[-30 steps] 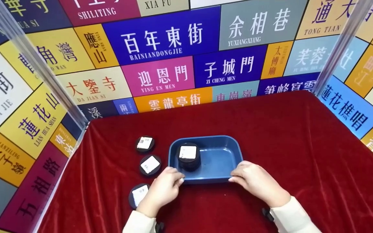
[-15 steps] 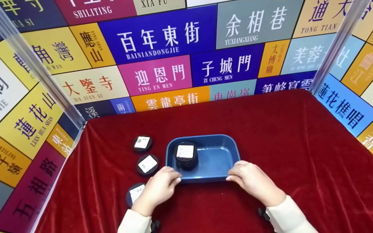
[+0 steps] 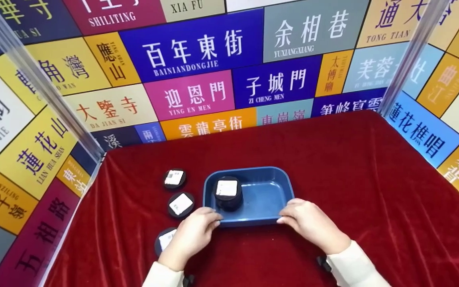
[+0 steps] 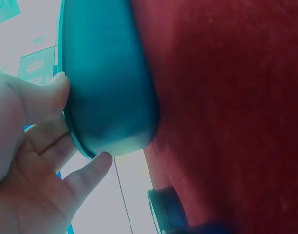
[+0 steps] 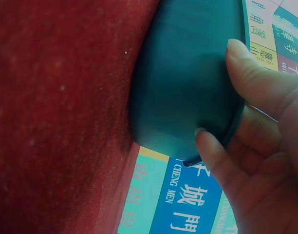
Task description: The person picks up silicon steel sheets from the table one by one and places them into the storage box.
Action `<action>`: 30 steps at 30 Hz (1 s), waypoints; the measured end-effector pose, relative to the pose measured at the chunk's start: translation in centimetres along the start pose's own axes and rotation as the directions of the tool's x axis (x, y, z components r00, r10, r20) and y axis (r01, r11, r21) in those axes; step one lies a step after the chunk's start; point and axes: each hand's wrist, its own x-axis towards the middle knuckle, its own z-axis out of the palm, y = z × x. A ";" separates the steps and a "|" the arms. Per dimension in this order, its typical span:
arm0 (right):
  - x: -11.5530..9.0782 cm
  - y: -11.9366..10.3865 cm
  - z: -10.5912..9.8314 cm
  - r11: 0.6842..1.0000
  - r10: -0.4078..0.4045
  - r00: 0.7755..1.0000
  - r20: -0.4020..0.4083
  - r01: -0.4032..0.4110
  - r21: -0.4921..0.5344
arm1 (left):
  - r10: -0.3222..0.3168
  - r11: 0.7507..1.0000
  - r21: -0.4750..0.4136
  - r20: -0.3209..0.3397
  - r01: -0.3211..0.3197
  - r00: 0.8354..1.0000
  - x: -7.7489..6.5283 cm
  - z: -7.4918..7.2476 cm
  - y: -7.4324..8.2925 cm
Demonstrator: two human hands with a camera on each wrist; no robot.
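A blue rectangular plastic tray (image 3: 265, 195) with rounded corners rests on the red cloth in the head view. In its left end stands a short stack of black round discs (image 3: 228, 193), the top one bearing a white label. My left hand (image 3: 191, 233) grips the near left corner of the rim, its thumb outside the wall in the left wrist view. My right hand (image 3: 313, 223) pinches the near right corner; in the right wrist view, thumb and fingers straddle the tray's rim (image 5: 188, 83).
Left of the tray, black discs with white labels lie in a column: a far disc (image 3: 174, 179), a middle disc (image 3: 181, 204) and a near disc (image 3: 165, 240) partly behind my left wrist. Red velvet cloth (image 3: 373, 179) covers the table. Sign-printed panels (image 3: 197, 48) surround it.
The head view has shifted slightly, so everything sits a little further left in it. Both hands keep their hold on the tray; the discs have not moved.
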 end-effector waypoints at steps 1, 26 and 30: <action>0.0 0.0 0.0 1.000 0.002 1.000 0.001 -0.002 0.001 | 0.008 1.000 0.001 -0.005 -0.008 1.000 0.0 -0.1 0.0; -0.1 0.3 0.2 1.000 0.004 1.000 -0.017 -0.004 0.008 | -0.053 0.999 0.011 0.015 0.052 0.999 0.2 -3.0 -2.0; 0.0 0.3 0.3 1.000 -0.005 1.000 -0.017 0.006 0.017 | -0.075 0.997 0.026 -0.005 0.075 0.997 -0.1 -3.4 -2.7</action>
